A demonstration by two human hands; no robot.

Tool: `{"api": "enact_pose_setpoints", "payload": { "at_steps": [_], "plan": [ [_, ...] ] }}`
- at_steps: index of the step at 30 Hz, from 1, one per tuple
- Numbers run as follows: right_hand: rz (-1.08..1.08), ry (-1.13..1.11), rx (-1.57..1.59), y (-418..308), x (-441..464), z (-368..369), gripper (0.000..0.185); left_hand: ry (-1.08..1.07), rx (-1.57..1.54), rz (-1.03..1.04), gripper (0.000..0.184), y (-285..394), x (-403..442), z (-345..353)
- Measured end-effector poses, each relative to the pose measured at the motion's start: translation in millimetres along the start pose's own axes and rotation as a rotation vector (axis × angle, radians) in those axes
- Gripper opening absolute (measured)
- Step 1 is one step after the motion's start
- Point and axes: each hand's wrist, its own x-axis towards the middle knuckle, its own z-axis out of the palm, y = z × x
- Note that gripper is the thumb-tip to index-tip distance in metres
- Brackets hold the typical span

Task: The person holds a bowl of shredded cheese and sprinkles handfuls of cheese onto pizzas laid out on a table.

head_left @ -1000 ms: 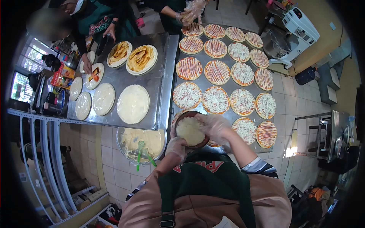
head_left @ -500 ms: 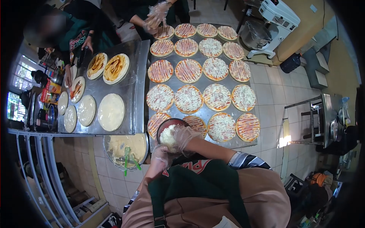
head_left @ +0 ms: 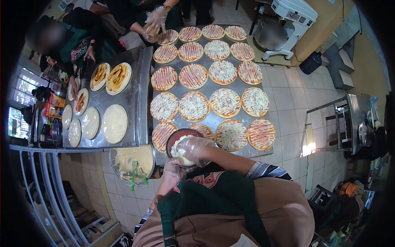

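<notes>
A dark reddish bowl (head_left: pixel 175 138) of white grated topping (head_left: pixel 177 149) is close to my body, over the near edge of the metal table. My left hand (head_left: pixel 174 168), in a clear plastic glove, grips the bowl's near rim. Inside the bowl is my gloved right hand (head_left: pixel 196 150), its fingers down in the topping and hidden. Rows of round pizzas lie beyond, some with red and pale stripes (head_left: pixel 261 134), others covered in white topping (head_left: pixel 225 103). Two striped ones are partly covered by the bowl and my right hand.
On the left metal table (head_left: pixel 138 90) are plain dough rounds (head_left: pixel 115 123) and two brown-sauced ones (head_left: pixel 118 78). A person (head_left: pixel 76 45) works there; another person's gloved hands (head_left: pixel 155 22) are at the far edge. A tub of batter (head_left: pixel 131 158) with green utensils stands below. A mixer (head_left: pixel 288 24) stands far right.
The view has shifted, so the tables appear further left. My right hand has gone down into the bowl's topping. The co-worker's gloved hands remain near the far pizzas.
</notes>
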Motion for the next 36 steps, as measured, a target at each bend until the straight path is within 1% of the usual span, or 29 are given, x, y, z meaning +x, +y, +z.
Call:
{"api": "enact_pose_setpoints", "payload": {
  "at_steps": [2,3,4,5,6,7,8,9,10,12,13,14,15,16,17,18,19,21,22,23,25,26,28,29,31,32,33,35,36],
  "plan": [
    [-0.071,0.012,-0.079,2,-2,-7,0.031,-0.042,-0.013,-0.022,0.062,0,3,-2],
    [-0.108,0.017,-0.119,1,-3,-9,0.031,-0.044,-0.014,-0.017,0.062,0,3,-2],
    [-0.026,0.140,0.082,9,2,1,0.031,-0.077,-0.065,-0.039,0.060,1,1,2],
    [-0.034,0.136,0.079,15,5,4,0.031,-0.108,-0.120,-0.060,0.059,3,-2,6],
    [-0.011,0.147,0.128,24,7,4,0.032,-0.160,-0.141,-0.109,0.063,7,-6,9],
    [0.012,0.157,0.176,31,9,5,0.038,-0.153,-0.147,-0.100,0.063,10,-6,8],
    [0.002,0.149,0.178,37,7,7,0.038,-0.158,-0.155,-0.111,0.068,12,-6,5],
    [0.073,0.172,0.796,43,3,8,0.036,-0.163,-0.161,-0.124,0.073,14,-8,1],
    [0.153,0.185,1.412,51,1,10,0.034,-0.114,-0.164,-0.107,0.073,16,-11,-4],
    [0.256,0.268,1.278,76,5,15,0.035,-0.071,-0.157,-0.087,0.073,23,-22,-12],
    [0.258,0.261,1.275,70,2,11,0.035,-0.033,-0.145,-0.070,0.072,26,-28,-15],
    [0.400,0.349,1.364,57,-4,4,0.035,-0.029,-0.153,-0.070,0.072,28,-34,-20],
    [0.545,0.438,1.447,50,-7,1,0.035,0.039,-0.157,-0.037,0.072,29,-40,-27],
    [0.548,0.428,1.446,62,-4,13,0.035,0.108,-0.162,-0.003,0.071,31,-46,-34],
    [0.575,0.355,1.177,84,3,30,0.034,0.112,-0.168,-0.001,0.071,33,-50,-43],
    [0.589,0.285,0.907,94,9,40,0.033,0.059,-0.208,-0.015,0.071,37,-54,-52],
    [0.588,0.280,0.903,86,11,41,0.033,0.006,-0.246,-0.031,0.070,39,-58,-61],
    [0.482,0.187,0.070,63,12,37,0.033,0.013,-0.259,-0.022,0.070,40,-60,-83],
    [0.533,0.148,0.116,62,18,42,0.036,0.020,-0.267,-0.016,0.069,41,-63,-88],
    [0.531,0.145,0.113,60,25,47,0.036,0.020,-0.271,-0.014,0.069,43,-65,-91],
    [0.530,0.072,-0.168,57,41,54,0.034,0.026,-0.242,0.005,0.068,47,-70,-95],
    [0.529,0.071,-0.171,60,46,59,0.034,0.025,-0.244,0.006,0.068,48,-71,-97],
    [0.406,0.168,-0.094,68,53,65,0.031,0.097,-0.244,0.003,0.068,50,-71,-101],
    [0.407,0.167,-0.095,60,50,56,0.031,0.096,-0.246,0.003,0.068,52,-73,-103],
    [0.426,0.092,-0.322,50,39,37,0.030,-0.014,-0.235,-0.034,0.066,56,-77,-107],
    [0.331,0.249,-0.315,102,39,66,0.030,-0.018,-0.237,-0.034,0.066,57,-78,-108],
    [0.333,0.250,-0.320,100,29,60,0.030,-0.027,-0.241,-0.036,0.066,58,-79,-110],
    [0.582,0.280,-0.029,84,11,45,0.030,-0.045,-0.246,-0.044,0.066,61,-80,-112],
    [0.585,0.283,-0.030,88,10,50,0.030,-0.054,-0.247,-0.048,0.067,62,-80,-113]
  ]
}}
